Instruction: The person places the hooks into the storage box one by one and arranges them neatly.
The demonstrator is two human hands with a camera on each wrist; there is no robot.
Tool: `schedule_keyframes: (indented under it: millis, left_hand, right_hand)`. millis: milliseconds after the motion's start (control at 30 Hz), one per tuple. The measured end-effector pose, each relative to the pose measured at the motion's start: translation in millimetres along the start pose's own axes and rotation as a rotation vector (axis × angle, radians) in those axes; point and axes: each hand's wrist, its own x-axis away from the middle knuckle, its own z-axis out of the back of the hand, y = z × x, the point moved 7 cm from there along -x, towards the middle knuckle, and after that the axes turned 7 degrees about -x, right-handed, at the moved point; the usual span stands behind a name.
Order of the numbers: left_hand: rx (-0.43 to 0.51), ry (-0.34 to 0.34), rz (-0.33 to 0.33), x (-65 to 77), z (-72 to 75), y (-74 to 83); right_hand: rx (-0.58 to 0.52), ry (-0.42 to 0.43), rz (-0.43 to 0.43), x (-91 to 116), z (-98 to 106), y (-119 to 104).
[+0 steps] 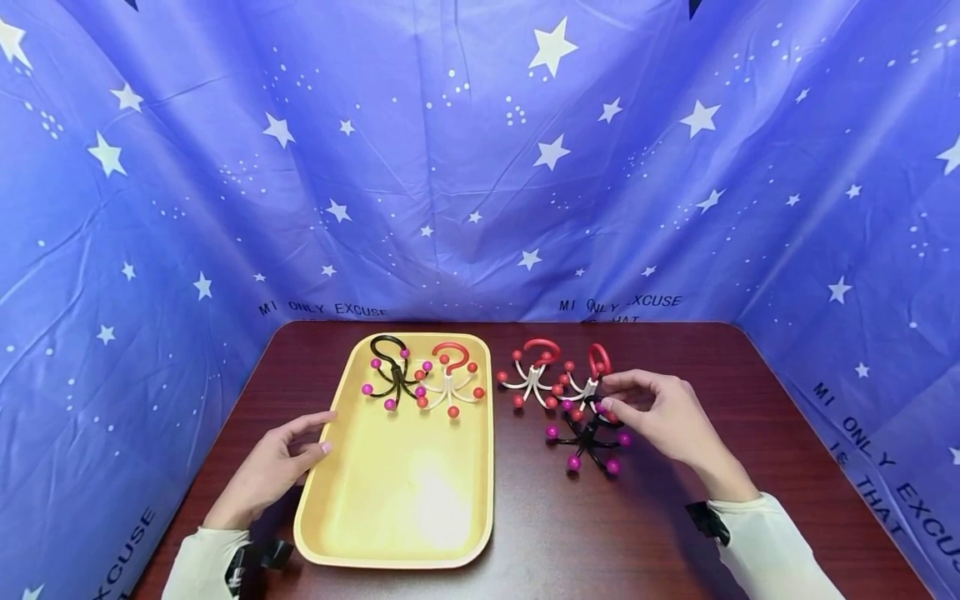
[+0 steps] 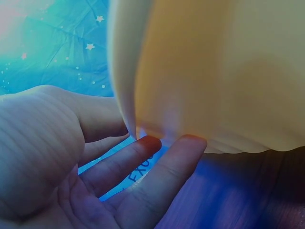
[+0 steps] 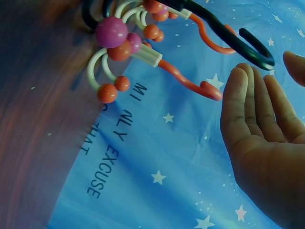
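Note:
My left hand (image 1: 273, 467) holds the left rim of a yellow tray (image 1: 315, 508). In the left wrist view its fingertips (image 2: 190, 143) meet the outer wall and the thumb goes behind the lip. My right hand (image 1: 663, 412) is at the hook handle of a black claw massager (image 1: 588, 440) with magenta ball tips. In the right wrist view the straight fingers (image 3: 233, 86) and the thumb stand either side of the black hook (image 3: 261, 59), not closed on it. Close behind stands a white claw massager (image 1: 588, 387) with red balls and a red hook, partly hidden.
Another white claw massager (image 1: 533, 377) with a red hook stands right of the tray. Inside the tray's far end are a black claw massager (image 1: 397, 377) and a white one (image 1: 448, 387), side by side. A starry blue curtain (image 1: 480, 167) surrounds the dark wooden table (image 1: 555, 533).

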Motion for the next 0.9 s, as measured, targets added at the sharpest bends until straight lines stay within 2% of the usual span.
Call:
schedule_keyframes:
  millis: [467, 900]
  left_hand:
    - [-0.005, 0.005, 0.008, 1.0, 0.4, -0.4]
    - [0.010, -0.006, 0.009, 0.1, -0.6, -0.9]
  right_hand:
    - [0.070, 0.015, -0.017, 9.8, -1.0, 9.0]
    - [0.107, 0.033, 0.002, 8.4, -1.4, 12.2]
